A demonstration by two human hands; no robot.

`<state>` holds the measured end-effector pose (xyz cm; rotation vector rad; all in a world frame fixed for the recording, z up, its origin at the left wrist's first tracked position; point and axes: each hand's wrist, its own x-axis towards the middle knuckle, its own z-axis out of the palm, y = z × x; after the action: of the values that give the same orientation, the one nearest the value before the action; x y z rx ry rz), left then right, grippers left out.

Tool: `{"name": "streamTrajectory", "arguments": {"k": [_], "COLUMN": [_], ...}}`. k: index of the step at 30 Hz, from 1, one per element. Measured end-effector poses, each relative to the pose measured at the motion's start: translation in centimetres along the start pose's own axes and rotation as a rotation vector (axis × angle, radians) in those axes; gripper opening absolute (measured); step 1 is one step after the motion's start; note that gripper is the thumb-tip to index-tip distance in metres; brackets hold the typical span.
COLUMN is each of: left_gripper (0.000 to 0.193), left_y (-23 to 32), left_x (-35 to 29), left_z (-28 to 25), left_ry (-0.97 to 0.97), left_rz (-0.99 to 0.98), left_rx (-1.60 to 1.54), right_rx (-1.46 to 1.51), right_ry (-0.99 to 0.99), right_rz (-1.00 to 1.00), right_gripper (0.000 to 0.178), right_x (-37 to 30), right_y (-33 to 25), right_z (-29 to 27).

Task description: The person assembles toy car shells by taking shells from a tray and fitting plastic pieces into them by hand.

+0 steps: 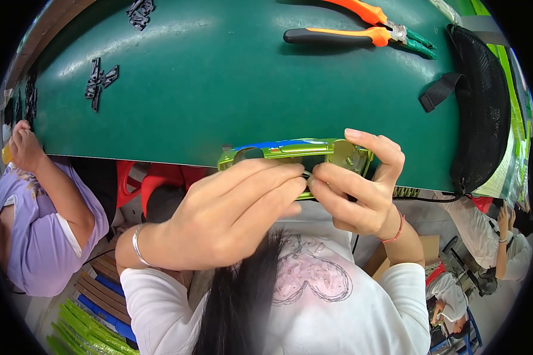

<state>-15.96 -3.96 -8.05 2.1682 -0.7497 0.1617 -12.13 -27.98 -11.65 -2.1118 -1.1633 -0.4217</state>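
Green tabletop point(189, 100); red seat point(163, 174), co-worker point(47, 225) at left; both hands point(234, 213) point(364, 192) grasping green shell point(296, 147).

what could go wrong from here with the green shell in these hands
Drop: the left hand and right hand hold the green shell at the front edge of the table, so if it slipped it might fall off.

Lost piece: fingertips of both hands meet at the shell's opening, seemingly on something small and thin, mostly hidden; it could slip free.
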Motion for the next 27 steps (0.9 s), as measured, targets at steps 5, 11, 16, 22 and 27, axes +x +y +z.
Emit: {"name": "streamTrajectory", "arguments": {"k": [5, 11, 16, 22, 27], "left_gripper": [0.033, 0.026, 0.024, 0.021, 0.007], "left_y": [0.7, 0.1, -0.2, 0.6, 0.5], "left_x": [-0.5, -0.4, -0.4, -1.0, -0.4], "left_z": [0.4, 2.3, 3.3, 2.8, 3.7], "left_ry": [0.019, 0.103, 0.181, 0.159, 0.217], "left_rz": [0.015, 0.187, 0.295, 0.11, 0.199], "left_rx": [0.202, 0.374, 0.417, 0.472, 0.456], "right_rx": [-0.031, -0.032, -0.054, -0.081, 0.05], "right_ry": [-0.007, -0.011, 0.034, 0.057, 0.044], "right_rz": [0.01, 0.031, 0.0, 0.017, -0.036], "right_gripper": [0.018, 0.017, 0.012, 0.011, 0.017], "right_x": [-0.2, -0.6, -0.3, -0.4, 0.2], "right_y": [-0.2, -0.5, -1.0, -1.2, -1.1], "right_z": [-0.1, 0.0, 0.4, 0.6, 0.7]}}
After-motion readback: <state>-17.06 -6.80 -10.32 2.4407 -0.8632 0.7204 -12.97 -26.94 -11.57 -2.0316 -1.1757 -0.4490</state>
